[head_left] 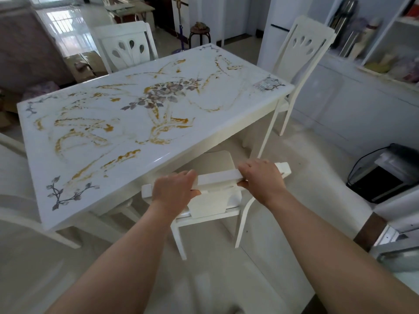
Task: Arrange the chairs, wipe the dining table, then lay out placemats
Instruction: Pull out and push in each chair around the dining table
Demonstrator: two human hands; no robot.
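Observation:
A white dining table with gold swirls and a grey flower print fills the middle of the view. A white chair stands at its near long side, its seat partly under the tabletop. My left hand grips the left part of the chair's top rail and my right hand grips the right part. Another white chair stands at the far side. A third white chair stands at the right end of the table.
A white sideboard with shelves lines the right wall. A dark box-like appliance sits on the floor at the right. A small round stool and a mop stand beyond the table. Part of a white chair shows at the left edge.

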